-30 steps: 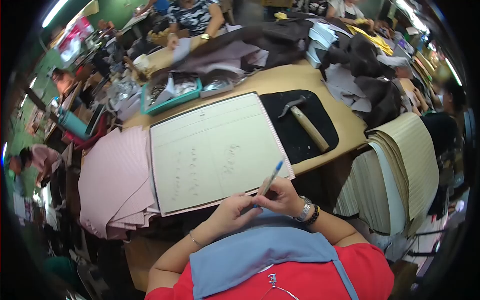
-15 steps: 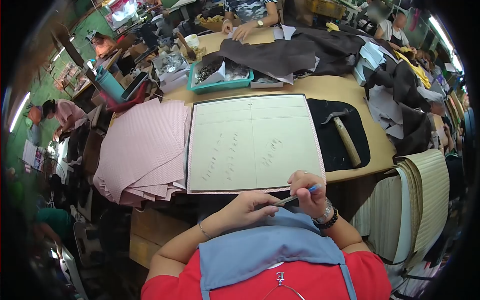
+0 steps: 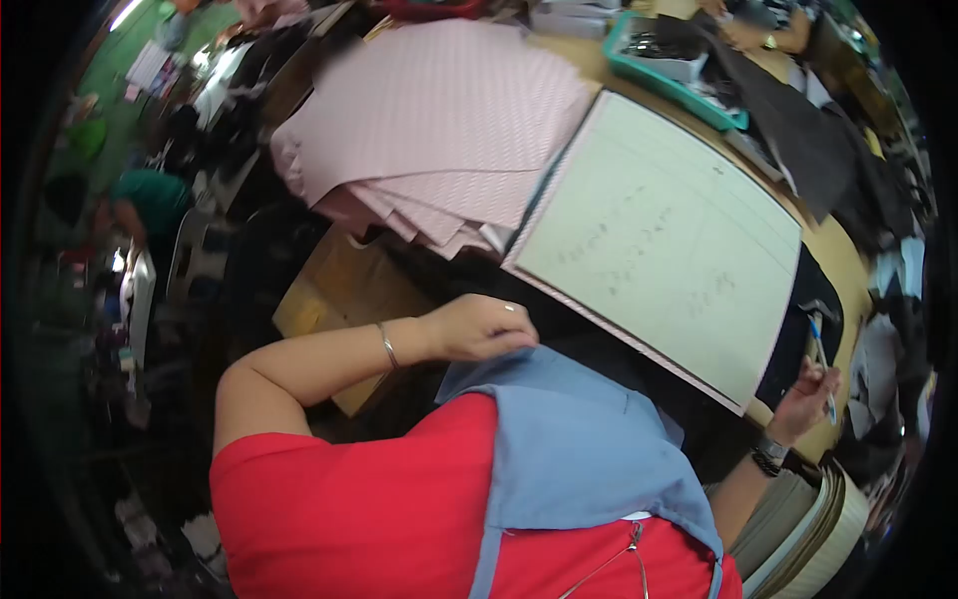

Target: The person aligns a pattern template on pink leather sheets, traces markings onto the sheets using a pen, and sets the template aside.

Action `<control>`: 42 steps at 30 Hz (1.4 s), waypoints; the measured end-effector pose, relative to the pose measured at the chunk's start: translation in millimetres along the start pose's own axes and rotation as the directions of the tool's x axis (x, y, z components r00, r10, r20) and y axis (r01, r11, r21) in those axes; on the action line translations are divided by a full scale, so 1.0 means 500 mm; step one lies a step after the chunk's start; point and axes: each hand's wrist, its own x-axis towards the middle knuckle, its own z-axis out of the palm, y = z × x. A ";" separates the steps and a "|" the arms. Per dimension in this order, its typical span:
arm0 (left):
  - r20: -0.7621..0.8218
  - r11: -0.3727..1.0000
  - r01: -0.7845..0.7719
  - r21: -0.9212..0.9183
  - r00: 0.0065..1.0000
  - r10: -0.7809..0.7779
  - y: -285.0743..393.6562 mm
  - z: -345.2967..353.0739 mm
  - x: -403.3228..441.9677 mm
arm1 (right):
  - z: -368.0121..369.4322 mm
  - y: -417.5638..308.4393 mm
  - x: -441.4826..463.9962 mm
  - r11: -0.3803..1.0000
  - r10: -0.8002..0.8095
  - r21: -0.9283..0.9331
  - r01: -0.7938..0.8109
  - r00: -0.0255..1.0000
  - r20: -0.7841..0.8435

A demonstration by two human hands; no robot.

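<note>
My right hand (image 3: 804, 401), out at the right edge of the table, has its fingers closed around a blue and white pen (image 3: 815, 334) that stands nearly upright. My left hand (image 3: 484, 327) is curled closed just over the blue-grey apron (image 3: 589, 429) on my lap; whatever its fingers hold, if anything, is hidden. In front of me a pale board (image 3: 659, 245) with a pink patterned edge and faint pen scribbles lies on the table. A hammer (image 3: 820, 311), partly hidden behind the pen, rests on a black pad (image 3: 788, 344) beside the board.
A stack of pink textured sheets (image 3: 439, 110) lies left of the board. Beyond it are a teal tray (image 3: 679, 85) of small parts and dark material (image 3: 798, 120). Layered sheets (image 3: 808, 529) stand at lower right; a cardboard box (image 3: 349, 290) sits below the table.
The view has swung, so the table appears tilted and shifted. My hands have parted: the right has carried the pen away to the right, and the left has drawn back toward my lap.
</note>
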 end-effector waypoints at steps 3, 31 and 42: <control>-0.079 0.951 0.273 0.148 0.961 -0.263 -0.143 -0.008 -0.141 | -0.046 0.023 0.020 0.994 0.070 -0.070 -0.078 0.991 -0.111; -0.688 0.743 0.199 -0.639 0.287 -0.667 -0.197 -0.280 -0.244 | 0.237 0.005 0.047 0.717 -0.142 -0.617 0.325 0.934 0.327; -0.467 0.397 -0.303 -0.867 0.211 -0.859 -0.198 -0.306 -0.232 | 0.969 0.092 -0.203 0.640 -0.207 0.185 0.746 -0.064 0.976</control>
